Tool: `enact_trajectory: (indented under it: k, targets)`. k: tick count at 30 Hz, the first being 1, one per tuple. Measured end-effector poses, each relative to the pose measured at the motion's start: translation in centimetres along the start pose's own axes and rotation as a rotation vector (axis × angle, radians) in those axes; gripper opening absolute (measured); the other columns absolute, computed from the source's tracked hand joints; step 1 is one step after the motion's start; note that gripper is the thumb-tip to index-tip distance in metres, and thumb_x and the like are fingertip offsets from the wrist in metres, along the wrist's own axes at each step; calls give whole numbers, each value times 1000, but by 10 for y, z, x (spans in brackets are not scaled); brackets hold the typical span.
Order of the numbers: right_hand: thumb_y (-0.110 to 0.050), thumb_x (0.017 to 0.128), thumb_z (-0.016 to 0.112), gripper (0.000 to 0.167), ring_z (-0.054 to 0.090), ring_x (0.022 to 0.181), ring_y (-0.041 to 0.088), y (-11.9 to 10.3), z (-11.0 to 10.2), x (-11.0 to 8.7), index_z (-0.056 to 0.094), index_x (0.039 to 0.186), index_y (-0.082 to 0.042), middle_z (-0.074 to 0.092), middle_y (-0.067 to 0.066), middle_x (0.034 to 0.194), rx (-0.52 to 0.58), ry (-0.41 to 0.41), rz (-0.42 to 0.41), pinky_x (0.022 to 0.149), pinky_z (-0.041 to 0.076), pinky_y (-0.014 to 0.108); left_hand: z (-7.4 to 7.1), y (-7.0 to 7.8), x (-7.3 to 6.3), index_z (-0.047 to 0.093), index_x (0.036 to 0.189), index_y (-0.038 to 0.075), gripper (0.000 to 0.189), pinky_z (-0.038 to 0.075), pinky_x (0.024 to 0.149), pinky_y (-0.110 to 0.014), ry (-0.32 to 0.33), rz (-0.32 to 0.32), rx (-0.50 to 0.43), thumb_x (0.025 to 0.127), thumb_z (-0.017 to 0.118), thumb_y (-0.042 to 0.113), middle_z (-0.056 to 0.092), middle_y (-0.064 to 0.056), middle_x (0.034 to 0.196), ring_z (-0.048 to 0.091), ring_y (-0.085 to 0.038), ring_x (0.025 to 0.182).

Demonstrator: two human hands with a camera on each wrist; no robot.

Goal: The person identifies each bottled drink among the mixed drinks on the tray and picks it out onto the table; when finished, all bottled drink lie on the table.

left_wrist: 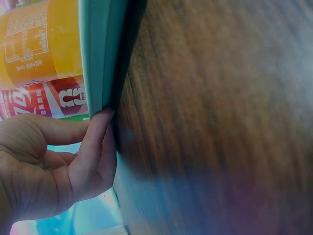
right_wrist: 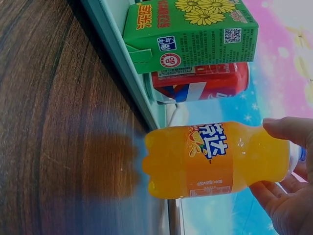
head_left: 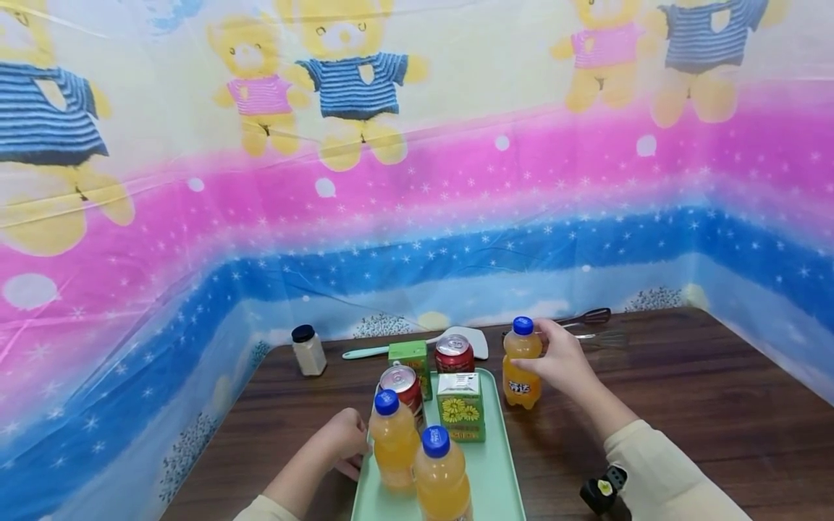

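Note:
My right hand [head_left: 562, 359] grips an orange soda bottle [head_left: 521, 373] with a blue cap near its neck, upright beside the green tray's right edge. Its label faces the right wrist camera; whether its base touches the table I cannot tell. My left hand [left_wrist: 73, 156] pinches the rim of the tray [left_wrist: 98, 58] on its left side, thumb and fingers at the edge. On the tray [head_left: 498, 463] stand two more orange soda bottles, a near one [head_left: 443, 481] and one [head_left: 394, 452] behind it. A red can [head_left: 402, 387] and a green drink carton [head_left: 461, 412] stand beyond them.
Farther back are another red can [head_left: 454, 354] and a green carton [head_left: 409, 353]. A spatula [head_left: 469, 339] lies behind the tray. A black-lidded jar [head_left: 309, 352] stands left; a dark whisk-like utensil [head_left: 594, 316] lies right. Printed cloth [head_left: 417, 253] walls the table.

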State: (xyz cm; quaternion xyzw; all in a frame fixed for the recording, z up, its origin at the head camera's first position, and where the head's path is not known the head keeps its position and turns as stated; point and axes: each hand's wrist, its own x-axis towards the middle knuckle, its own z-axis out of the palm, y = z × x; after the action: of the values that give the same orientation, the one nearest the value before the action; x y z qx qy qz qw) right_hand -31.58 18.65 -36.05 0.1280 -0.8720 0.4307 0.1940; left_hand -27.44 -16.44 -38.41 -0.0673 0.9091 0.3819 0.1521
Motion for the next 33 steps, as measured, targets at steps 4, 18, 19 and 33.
enact_trajectory:
  k: [4, 18, 19, 33]
  targets:
    - [-13, 72, 81, 59, 59, 95, 36, 2, 1, 2, 51, 122, -1, 60, 20, 107, 11, 1, 6, 76, 55, 50, 1, -1, 1, 49, 84, -4, 11, 58, 50, -37, -12, 4, 4, 82, 56, -12, 56, -15, 75, 61, -24, 62]
    - [-16, 75, 79, 59, 59, 98, 37, 8, 5, 8, 50, 124, -1, 60, 21, 110, -5, -7, 60, 78, 54, 51, 1, -4, 6, 50, 85, -4, 11, 58, 50, -36, -6, -14, 5, 81, 57, -12, 56, -15, 75, 61, -24, 63]
    - [-16, 75, 79, 59, 59, 98, 37, 9, 5, 8, 50, 124, -1, 60, 21, 110, -2, -10, 61, 79, 54, 51, 1, -4, 6, 50, 85, -3, 11, 58, 50, -36, -8, -17, 5, 81, 57, -12, 56, -15, 75, 61, -24, 63]
    - [-26, 75, 80, 72, 48, 115, 42, 5, -8, 9, 39, 129, 0, 47, 24, 128, 21, -103, 38, 91, 46, 55, -1, -5, 7, 50, 83, -3, 11, 58, 50, -36, -21, -19, -3, 82, 57, -11, 57, -15, 75, 61, -24, 63]
